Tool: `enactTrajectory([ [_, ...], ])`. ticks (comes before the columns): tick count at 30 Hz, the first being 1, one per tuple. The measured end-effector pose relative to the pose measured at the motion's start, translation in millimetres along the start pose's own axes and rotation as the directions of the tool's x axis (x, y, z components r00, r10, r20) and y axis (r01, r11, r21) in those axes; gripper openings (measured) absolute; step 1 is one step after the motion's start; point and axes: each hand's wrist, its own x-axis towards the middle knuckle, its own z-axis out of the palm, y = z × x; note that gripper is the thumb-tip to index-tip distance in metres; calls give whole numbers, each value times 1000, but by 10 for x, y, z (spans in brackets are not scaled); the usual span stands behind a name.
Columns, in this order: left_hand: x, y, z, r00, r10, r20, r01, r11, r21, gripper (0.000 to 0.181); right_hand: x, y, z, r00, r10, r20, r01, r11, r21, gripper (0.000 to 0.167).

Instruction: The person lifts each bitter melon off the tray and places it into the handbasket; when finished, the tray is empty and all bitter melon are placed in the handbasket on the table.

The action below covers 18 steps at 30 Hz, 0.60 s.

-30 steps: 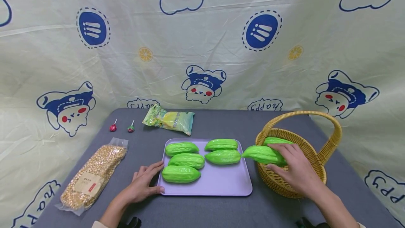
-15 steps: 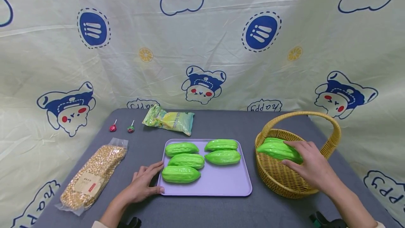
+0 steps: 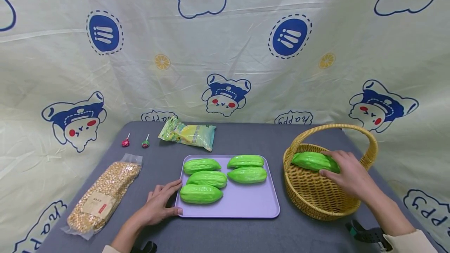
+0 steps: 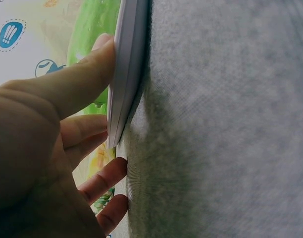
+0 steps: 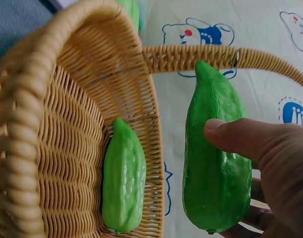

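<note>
Over the basket, a gourd about to be placed

At the right of the surface, we see the right hand holding a gourd: its thumb lies on the near side and its fingers curl round behind. In the head view the held gourd lies across the far part of the basket. The right wrist view shows a second gourd low inside, apart from it. We cannot tell how high the held gourd hangs.

To the left, the left hand has its fingers spread wide, touching the left edge of the tray. Five gourds lie there, three at left and two at right.

We judge the step to be placing, as part of shifting gourds from tray to basket, with most yet to go. The next move, we think, calls for lowering the held gourd beside the second one without knocking it, loosening the fingers, then withdrawing clear of the handle.
</note>
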Motion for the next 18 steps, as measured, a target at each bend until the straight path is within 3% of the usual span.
enactTrajectory([
  [10,-12,3,-6,1000,23,-13,-23,1000,7,78,121,156,74,994,39,99,-41,999,19,56],
  [18,1,10,-9,1000,-11,4,11,1000,3,78,186,273,145,977,53,205,-58,998,19,54],
])
